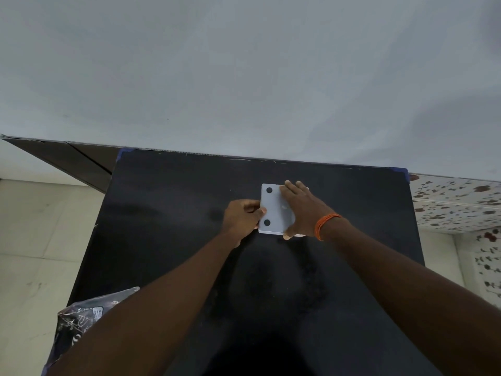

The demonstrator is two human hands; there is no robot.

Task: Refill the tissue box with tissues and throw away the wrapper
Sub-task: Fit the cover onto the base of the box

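A grey tissue box (273, 210) lies upside down on the black table (168, 213), its flat base with two round black pads facing up. My left hand (242, 217) grips the box's left edge with curled fingers. My right hand (302, 208), with an orange thread band at the wrist, lies spread over the box's right half, fingers on the far edge and thumb on the near edge. A dark crinkled plastic wrapper (81, 321) with white print lies at the table's near left corner, partly hidden by my left forearm. No loose tissues show.
The table stands against a plain pale wall (244, 77). Blue tape marks the table's far corners. Pale floor tiles lie to the left, and flower-patterned tiles (461, 202) to the right. A dark panel (67, 158) runs along the wall at the left.
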